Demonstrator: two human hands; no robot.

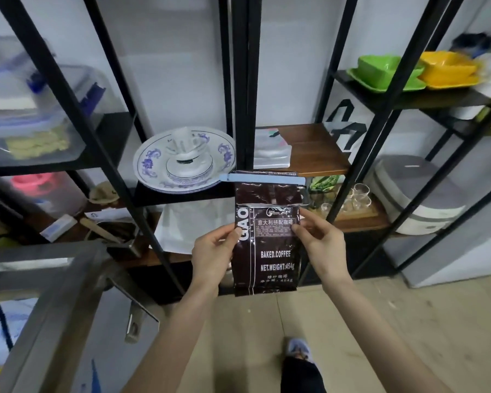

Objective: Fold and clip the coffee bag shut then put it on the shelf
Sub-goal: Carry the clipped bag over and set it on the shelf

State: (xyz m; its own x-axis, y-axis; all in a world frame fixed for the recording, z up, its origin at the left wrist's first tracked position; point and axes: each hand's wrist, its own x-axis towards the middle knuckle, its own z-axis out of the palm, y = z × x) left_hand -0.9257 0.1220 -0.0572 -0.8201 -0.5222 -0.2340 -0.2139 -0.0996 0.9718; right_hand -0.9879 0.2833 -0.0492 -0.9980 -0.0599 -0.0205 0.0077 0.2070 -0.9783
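Observation:
I hold a dark brown coffee bag (267,251) upright in front of the black metal shelf unit (240,80). Its white print reads BAKED.COFFEE. The bag's top is folded over, and a long light-blue clip (262,178) lies clamped across the fold. My left hand (211,256) grips the bag's left edge, thumb on the front. Pinching the right edge near the label is my right hand (322,242). The bag hangs in the air just below and in front of a wooden shelf board (312,146).
A blue-and-white plate (153,163) with a glass dish stands on the black shelf to the left. A white packet (271,151) lies on the wooden board. Small glasses (355,197) and a rice cooker (411,194) sit lower right. Green and yellow dishes (408,70) are upper right. A steel table (54,307) stands at left.

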